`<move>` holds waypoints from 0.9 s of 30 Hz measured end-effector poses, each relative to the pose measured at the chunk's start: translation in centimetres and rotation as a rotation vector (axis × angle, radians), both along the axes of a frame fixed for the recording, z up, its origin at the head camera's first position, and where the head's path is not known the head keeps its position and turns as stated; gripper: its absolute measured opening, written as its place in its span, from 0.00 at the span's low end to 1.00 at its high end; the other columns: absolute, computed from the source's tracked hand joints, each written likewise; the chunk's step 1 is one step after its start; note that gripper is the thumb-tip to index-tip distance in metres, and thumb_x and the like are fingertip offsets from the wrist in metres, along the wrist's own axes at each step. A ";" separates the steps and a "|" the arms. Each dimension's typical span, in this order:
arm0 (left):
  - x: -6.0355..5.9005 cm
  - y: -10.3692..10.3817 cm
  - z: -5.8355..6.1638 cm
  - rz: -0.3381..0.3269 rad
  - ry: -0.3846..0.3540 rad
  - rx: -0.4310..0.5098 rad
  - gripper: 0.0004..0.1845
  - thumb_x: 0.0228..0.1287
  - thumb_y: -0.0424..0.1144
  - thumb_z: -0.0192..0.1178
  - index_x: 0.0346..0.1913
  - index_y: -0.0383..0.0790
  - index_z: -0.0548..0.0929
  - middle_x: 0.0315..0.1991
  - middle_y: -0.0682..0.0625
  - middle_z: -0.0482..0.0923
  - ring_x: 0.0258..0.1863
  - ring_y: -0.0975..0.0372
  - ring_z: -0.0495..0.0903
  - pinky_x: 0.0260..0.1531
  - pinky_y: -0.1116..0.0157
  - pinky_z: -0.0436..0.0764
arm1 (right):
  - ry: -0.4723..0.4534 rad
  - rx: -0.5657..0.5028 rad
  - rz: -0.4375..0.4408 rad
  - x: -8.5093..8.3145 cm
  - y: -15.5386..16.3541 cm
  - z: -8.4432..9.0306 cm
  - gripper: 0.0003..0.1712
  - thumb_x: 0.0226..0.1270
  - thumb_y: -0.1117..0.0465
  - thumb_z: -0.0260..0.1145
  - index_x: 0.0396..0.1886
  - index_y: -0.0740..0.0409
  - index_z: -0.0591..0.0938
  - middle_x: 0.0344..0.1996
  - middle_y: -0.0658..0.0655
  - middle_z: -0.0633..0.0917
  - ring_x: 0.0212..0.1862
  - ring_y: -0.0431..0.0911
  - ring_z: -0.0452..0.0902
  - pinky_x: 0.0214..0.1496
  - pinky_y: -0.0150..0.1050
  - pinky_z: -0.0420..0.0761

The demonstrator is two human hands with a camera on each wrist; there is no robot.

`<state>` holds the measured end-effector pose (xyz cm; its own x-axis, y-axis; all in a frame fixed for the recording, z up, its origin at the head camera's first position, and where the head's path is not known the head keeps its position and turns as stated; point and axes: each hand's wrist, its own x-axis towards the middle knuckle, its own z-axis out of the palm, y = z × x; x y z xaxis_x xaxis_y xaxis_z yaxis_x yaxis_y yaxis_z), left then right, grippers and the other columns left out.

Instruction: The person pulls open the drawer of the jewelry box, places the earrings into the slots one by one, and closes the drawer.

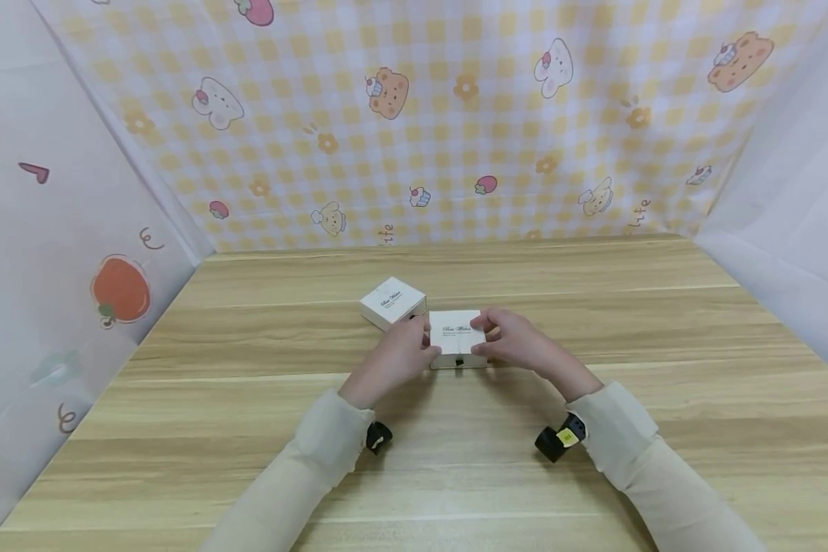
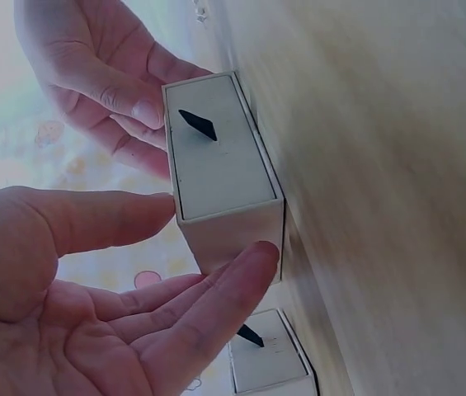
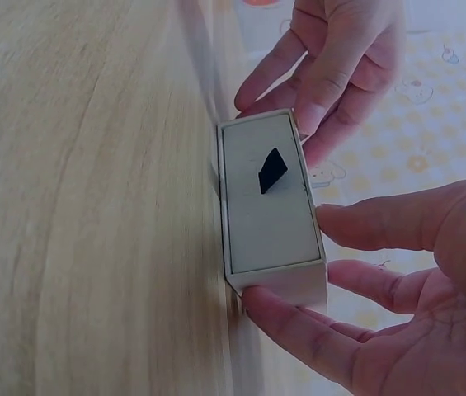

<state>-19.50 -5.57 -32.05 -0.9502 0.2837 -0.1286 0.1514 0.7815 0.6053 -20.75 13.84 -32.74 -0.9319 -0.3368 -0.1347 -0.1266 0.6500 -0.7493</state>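
Near the middle of the head view, a small white box [image 1: 458, 337] with dark script on its lid sits on the wooden table [image 1: 248, 429], its front face showing a short black pull tab [image 1: 459, 362]. The left hand [image 1: 402, 354] holds the box's left end, and the right hand [image 1: 514, 340] holds its right end, so the box is clamped between the two. In the left wrist view, the left thumb [image 2: 109, 219] touches the upper edge of the box's near end while the fingers [image 2: 216, 297] reach around beneath it; the fingers are only gently bent. In the right wrist view, the right hand's thumb [image 3: 381, 227] presses the lid edge at lower right of the frame and a finger [image 3: 298, 326] lies under the near corner. A second white box [image 1: 392, 302] of the same kind stands just beside the first, toward the upper left, turned at an angle. A checked yellow cloth [image 1: 455, 115] with cartoon animals hangs across the top of the frame.
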 end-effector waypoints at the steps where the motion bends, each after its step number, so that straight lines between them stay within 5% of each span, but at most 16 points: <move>1: 0.1 0.0 0.0 0.002 -0.001 0.000 0.14 0.63 0.36 0.58 0.49 0.34 0.74 0.43 0.43 0.80 0.33 0.61 0.76 0.31 0.68 0.76 | 0.000 -0.002 0.001 0.0 0.0 0.0 0.24 0.61 0.64 0.64 0.56 0.67 0.72 0.49 0.65 0.76 0.51 0.56 0.76 0.45 0.41 0.79; 13: 1.1 0.1 0.3 0.009 -0.015 -0.005 0.13 0.64 0.37 0.58 0.48 0.36 0.74 0.34 0.48 0.78 0.24 0.62 0.73 0.22 0.69 0.71 | -0.016 -0.052 0.039 0.3 0.1 0.1 0.23 0.59 0.67 0.65 0.53 0.70 0.72 0.44 0.66 0.77 0.44 0.53 0.79 0.40 0.37 0.80; 20: 1.6 0.0 0.3 -0.010 0.000 -0.037 0.09 0.63 0.38 0.58 0.42 0.36 0.74 0.25 0.50 0.75 0.20 0.63 0.72 0.20 0.68 0.70 | -0.022 -0.011 0.055 0.7 0.1 0.4 0.22 0.59 0.65 0.65 0.53 0.68 0.73 0.47 0.66 0.76 0.48 0.55 0.77 0.43 0.40 0.80; 27: 2.1 0.1 1.0 -0.036 0.008 -0.090 0.13 0.63 0.37 0.58 0.46 0.33 0.73 0.25 0.50 0.74 0.19 0.63 0.70 0.18 0.69 0.69 | -0.032 0.016 0.090 1.0 0.0 0.9 0.23 0.59 0.67 0.65 0.53 0.69 0.72 0.47 0.68 0.76 0.48 0.56 0.79 0.45 0.41 0.79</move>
